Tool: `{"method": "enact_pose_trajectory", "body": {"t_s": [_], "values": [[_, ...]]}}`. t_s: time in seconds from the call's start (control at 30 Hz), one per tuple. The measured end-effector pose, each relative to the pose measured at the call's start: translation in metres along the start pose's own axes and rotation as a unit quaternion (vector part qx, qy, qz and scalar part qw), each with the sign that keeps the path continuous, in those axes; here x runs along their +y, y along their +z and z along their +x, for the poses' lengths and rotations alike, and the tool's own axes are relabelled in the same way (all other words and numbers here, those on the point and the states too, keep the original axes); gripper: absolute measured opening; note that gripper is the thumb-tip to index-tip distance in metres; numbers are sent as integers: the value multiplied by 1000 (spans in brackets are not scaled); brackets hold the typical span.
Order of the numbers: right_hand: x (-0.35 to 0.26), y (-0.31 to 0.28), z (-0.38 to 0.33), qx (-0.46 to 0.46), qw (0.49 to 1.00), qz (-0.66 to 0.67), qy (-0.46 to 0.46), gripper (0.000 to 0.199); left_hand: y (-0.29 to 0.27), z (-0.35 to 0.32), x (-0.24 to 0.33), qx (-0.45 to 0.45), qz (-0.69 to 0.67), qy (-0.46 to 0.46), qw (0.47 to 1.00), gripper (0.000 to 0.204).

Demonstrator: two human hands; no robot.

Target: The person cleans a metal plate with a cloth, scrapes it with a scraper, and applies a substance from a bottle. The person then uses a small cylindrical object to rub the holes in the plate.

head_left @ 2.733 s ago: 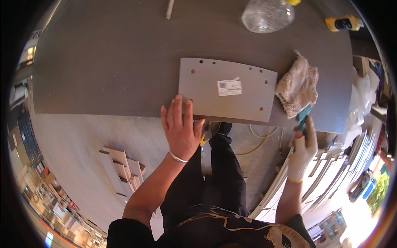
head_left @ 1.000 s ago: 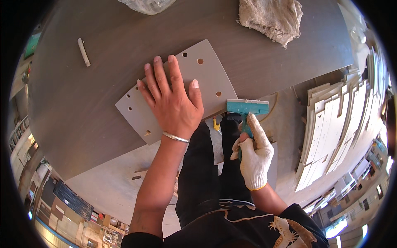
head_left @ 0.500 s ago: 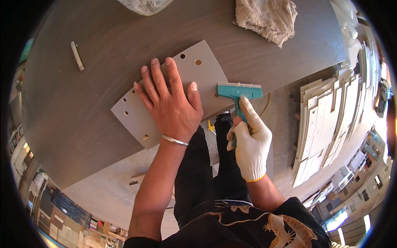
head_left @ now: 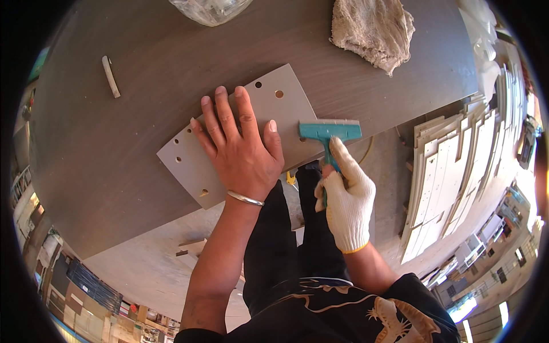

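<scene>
My left hand (head_left: pixel 240 150), bare with a metal bangle on the wrist, lies flat with fingers spread on a grey drilled panel (head_left: pixel 280 108) that rests at the near edge of a dark wooden table (head_left: pixel 143 131). My right hand (head_left: pixel 346 197), in a white knit glove, grips the handle of a teal scraper (head_left: pixel 330 131). The scraper's wide blade touches the panel's right edge, just right of my left thumb.
A crumpled grey rag (head_left: pixel 374 28) lies at the table's far right. A clear plastic bag (head_left: pixel 210 8) sits at the far edge, and a small pale stick (head_left: pixel 111 76) lies to the left. Stacked pale panels (head_left: pixel 452 177) stand on the floor at right.
The scraper has moved from beside the panel to against its right edge. My left hand went from the panel's near edge to pressing flat on top of it, and the view shifted.
</scene>
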State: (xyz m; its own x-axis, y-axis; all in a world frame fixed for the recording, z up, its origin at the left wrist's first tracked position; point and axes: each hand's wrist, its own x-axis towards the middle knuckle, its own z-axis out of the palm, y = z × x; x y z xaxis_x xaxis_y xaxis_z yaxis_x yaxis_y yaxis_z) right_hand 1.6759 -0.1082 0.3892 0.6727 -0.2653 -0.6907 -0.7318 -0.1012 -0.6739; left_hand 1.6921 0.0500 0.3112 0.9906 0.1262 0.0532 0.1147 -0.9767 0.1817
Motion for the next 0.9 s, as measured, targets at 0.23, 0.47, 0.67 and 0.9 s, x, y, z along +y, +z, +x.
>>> {"method": "enact_pose_trajectory", "body": {"t_s": [0.23, 0.47, 0.67, 0.9], "values": [[1, -1, 0, -4, 1000, -11, -8, 50, -1, 0, 1, 1, -8, -5, 1000, 67], [1, -10, -11, -10, 1000, -6, 21, 55, 0, -1, 1, 0, -3, -3, 1000, 67], [-1, -7, -9, -9, 1000, 6, 17, 55, -1, 0, 1, -7, -16, -6, 1000, 72], [-2, 1, -2, -9, 999, -19, -26, 54, -3, 0, 1, -4, -13, -2, 1000, 68]]}}
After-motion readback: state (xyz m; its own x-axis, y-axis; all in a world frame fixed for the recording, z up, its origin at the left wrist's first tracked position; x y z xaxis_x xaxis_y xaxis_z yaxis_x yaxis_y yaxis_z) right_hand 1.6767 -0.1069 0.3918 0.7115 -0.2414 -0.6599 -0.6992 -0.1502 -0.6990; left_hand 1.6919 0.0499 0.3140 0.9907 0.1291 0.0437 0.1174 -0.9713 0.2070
